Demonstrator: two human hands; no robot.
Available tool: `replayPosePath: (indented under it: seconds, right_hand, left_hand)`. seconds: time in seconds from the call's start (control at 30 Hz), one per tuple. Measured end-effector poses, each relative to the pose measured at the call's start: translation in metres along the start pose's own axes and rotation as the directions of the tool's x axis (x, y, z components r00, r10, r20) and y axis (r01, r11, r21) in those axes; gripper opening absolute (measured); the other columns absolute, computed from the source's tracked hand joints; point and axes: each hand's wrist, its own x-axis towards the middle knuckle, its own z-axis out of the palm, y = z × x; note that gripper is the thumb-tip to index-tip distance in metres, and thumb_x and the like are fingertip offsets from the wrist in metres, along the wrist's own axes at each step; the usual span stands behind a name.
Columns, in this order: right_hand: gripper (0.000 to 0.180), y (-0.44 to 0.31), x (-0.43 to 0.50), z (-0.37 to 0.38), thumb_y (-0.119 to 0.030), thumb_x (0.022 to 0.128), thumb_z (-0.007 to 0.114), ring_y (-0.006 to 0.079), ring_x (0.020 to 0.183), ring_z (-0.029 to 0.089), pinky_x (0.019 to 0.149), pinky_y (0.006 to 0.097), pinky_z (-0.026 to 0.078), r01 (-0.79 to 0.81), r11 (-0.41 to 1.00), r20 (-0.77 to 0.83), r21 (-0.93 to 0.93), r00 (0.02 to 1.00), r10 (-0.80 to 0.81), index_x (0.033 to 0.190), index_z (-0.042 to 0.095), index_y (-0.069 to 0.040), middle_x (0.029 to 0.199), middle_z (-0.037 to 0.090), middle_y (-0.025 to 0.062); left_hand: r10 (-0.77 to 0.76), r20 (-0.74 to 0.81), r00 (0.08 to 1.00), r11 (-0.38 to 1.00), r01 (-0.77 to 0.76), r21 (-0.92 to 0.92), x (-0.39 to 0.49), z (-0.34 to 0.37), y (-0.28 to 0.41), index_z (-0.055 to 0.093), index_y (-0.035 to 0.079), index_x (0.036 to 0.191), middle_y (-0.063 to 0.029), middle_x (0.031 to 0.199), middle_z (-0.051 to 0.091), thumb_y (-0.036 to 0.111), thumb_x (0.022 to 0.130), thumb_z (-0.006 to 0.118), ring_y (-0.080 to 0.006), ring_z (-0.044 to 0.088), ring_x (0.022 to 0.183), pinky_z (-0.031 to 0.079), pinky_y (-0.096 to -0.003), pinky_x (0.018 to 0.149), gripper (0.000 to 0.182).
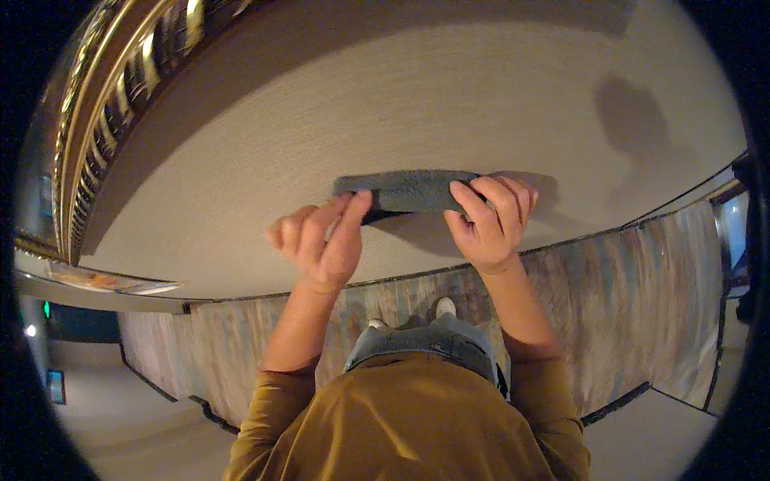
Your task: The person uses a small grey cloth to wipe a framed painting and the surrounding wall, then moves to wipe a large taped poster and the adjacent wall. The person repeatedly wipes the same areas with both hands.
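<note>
A folded grey-green cloth (409,187) is stretched sideways in front of a beige wall (289,132). Its left end is pinched between the thumb and fingers of my left hand (322,240). My right hand (493,219) grips the other end, with the fingers curled over its edge. A dark fold shows beneath the cloth near my left fingertips. Shadows of cloth and hand fall on the wall close by; whether the cloth touches the wall I cannot tell.
An ornate gilded frame (102,114) runs down the wall at upper left. Below it is a coloured placard (114,280). A streaky patterned floor (601,306) lies under my shoes (445,306). Across the hallway, a small framed picture (56,386) hangs.
</note>
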Motion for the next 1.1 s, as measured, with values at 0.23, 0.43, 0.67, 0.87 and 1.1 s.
replayPosePath:
  seconds: [0.23, 0.43, 0.67, 0.87, 1.1]
  right_hand:
    - [0.032, -0.031, -0.037, 0.018, -0.020, 0.063, 0.073, 0.0223, 0.085, 0.054, 0.077, 0.0402, 0.039, 0.045, 0.999, 0.199, -0.026, 0.979, -0.039, 0.095, 0.070, -0.016, 0.097, 0.058, 0.0004]
    - [0.022, -0.046, -0.029, 0.027, -0.021, 0.077, 0.067, 0.0206, 0.087, 0.054, 0.077, 0.0407, 0.040, 0.164, 0.986, 0.204, 0.039, 0.964, -0.168, 0.098, 0.069, -0.015, 0.099, 0.059, 0.0009]
    - [0.030, -0.081, 0.114, 0.047, -0.019, 0.068, 0.070, 0.0177, 0.085, 0.052, 0.081, 0.0361, 0.036, 0.236, 0.971, -0.080, 0.022, 0.969, -0.234, 0.098, 0.071, -0.017, 0.097, 0.058, -0.0025]
    - [0.031, -0.101, 0.085, 0.062, -0.022, 0.067, 0.072, 0.0185, 0.086, 0.052, 0.080, 0.0376, 0.036, 0.210, 0.977, 0.034, 0.035, 0.977, -0.212, 0.098, 0.071, -0.015, 0.098, 0.058, -0.0023]
    - [0.025, -0.102, -0.054, 0.080, -0.025, 0.071, 0.070, 0.0196, 0.087, 0.052, 0.079, 0.0407, 0.036, 0.378, 0.920, 0.326, 0.106, 0.861, -0.391, 0.093, 0.069, -0.014, 0.098, 0.058, -0.0002]
  left_hand:
    - [-0.009, 0.173, 0.985, 0.992, 0.031, -0.120, -0.051, -0.016, -0.012, 0.072, 0.019, 0.090, 0.0056, 0.086, 0.060, 0.013, 0.068, 0.074, -0.0122, 0.052, 0.071, 0.033, -0.0309, 0.068, 0.023]
    - [-0.082, 0.124, 0.989, 0.996, 0.084, -0.011, -0.071, -0.024, -0.024, 0.072, 0.021, 0.087, 0.0055, 0.084, 0.060, 0.012, 0.069, 0.073, -0.0130, 0.052, 0.070, 0.033, -0.0309, 0.067, 0.020]
    - [-0.157, -0.220, 0.963, 0.972, 0.191, 0.139, 0.036, -0.054, -0.100, 0.074, 0.023, 0.090, 0.0042, 0.086, 0.064, 0.010, 0.067, 0.075, -0.0150, 0.052, 0.074, 0.035, -0.0290, 0.071, 0.026]
    - [-0.132, -0.113, 0.985, 0.988, 0.140, 0.061, 0.008, -0.067, -0.116, 0.073, 0.020, 0.087, 0.0028, 0.086, 0.063, 0.009, 0.065, 0.073, -0.0167, 0.053, 0.074, 0.036, -0.0308, 0.068, 0.024]
    - [-0.158, 0.255, 0.954, 0.978, 0.186, -0.092, -0.138, -0.062, -0.085, 0.070, 0.016, 0.091, 0.0033, 0.085, 0.061, 0.010, 0.065, 0.071, -0.0141, 0.054, 0.071, 0.036, -0.0313, 0.066, 0.026]
